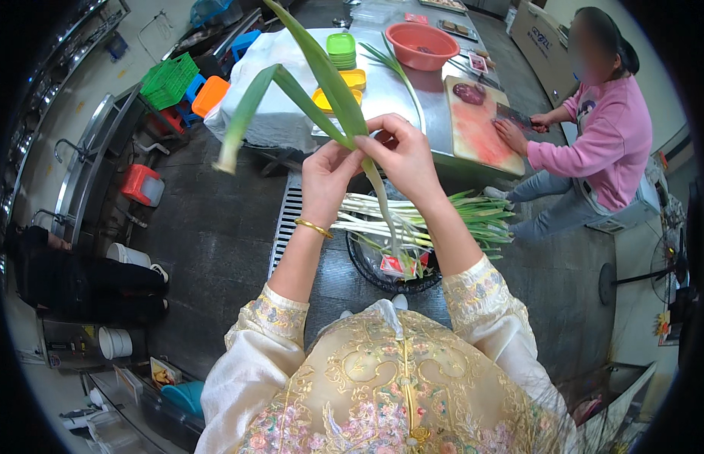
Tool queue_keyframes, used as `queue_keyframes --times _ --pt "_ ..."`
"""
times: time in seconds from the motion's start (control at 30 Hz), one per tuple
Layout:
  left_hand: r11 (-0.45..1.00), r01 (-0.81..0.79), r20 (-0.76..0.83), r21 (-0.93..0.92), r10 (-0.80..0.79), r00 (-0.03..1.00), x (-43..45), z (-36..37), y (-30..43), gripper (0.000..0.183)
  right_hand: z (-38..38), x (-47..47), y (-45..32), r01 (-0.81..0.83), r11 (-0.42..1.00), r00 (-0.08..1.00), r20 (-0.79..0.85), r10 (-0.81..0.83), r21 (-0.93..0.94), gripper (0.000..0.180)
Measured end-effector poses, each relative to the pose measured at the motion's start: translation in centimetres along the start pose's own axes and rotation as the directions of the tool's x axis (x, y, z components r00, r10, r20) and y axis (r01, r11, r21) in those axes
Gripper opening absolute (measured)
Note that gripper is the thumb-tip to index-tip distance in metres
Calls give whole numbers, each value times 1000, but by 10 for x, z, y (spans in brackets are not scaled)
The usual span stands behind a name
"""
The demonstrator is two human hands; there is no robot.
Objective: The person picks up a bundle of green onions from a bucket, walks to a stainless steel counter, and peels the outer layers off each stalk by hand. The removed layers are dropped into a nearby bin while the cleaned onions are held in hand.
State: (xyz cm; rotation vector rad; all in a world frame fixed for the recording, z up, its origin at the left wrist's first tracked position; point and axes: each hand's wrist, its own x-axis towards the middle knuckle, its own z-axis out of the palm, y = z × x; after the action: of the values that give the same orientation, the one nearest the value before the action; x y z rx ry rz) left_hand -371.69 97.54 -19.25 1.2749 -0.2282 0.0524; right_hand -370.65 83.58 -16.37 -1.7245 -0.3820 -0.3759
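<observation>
Between both hands I hold a leek (336,91) in front of me, its broad green leaves rising and one of them bent down to the left. My left hand (327,176) pinches it where the leaves part, a gold bangle on that wrist. Pressed close beside it, my right hand (402,159) grips the same spot with thumb and fingers. A pale strip (380,198) of the plant hangs below my fingers. Underneath, a bundle of leeks (386,213) lies across a black basket (357,268), which contains plastic, a red and white package (398,264) and leafy scraps.
A steel table (380,93) ahead bears another leek (410,91), a red basin (423,45), green trays (340,50) and yellow trays (335,99). At right, a co-worker in pink (607,142) holds a cleaver (513,116) over a cutting board (471,133) with meat. Someone in black (91,275) stands left.
</observation>
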Motion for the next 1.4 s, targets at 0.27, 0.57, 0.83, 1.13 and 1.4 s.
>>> queue_keyframes --times 0.27,0.57,0.83,1.13,1.4 --pt "997 80 -24 -8 -80 997 2 4 3 23 22 -16 24 0 959 982 -180 53 284 7" --pt "988 116 -94 -102 -125 988 -6 -2 1 24 21 -47 45 -23 773 977 -150 153 634 7" --pt "974 122 -170 -190 -155 973 -26 4 -7 26 13 -80 60 -113 415 903 -81 422 903 7" --pt "952 -147 -415 -270 23 909 -27 -75 6 30 -108 -170 176 42 345 647 -288 706 938 12" --pt "954 -249 -537 -169 123 835 -58 -191 17 30 -184 -271 191 -600 718 603 -391 695 352 17"
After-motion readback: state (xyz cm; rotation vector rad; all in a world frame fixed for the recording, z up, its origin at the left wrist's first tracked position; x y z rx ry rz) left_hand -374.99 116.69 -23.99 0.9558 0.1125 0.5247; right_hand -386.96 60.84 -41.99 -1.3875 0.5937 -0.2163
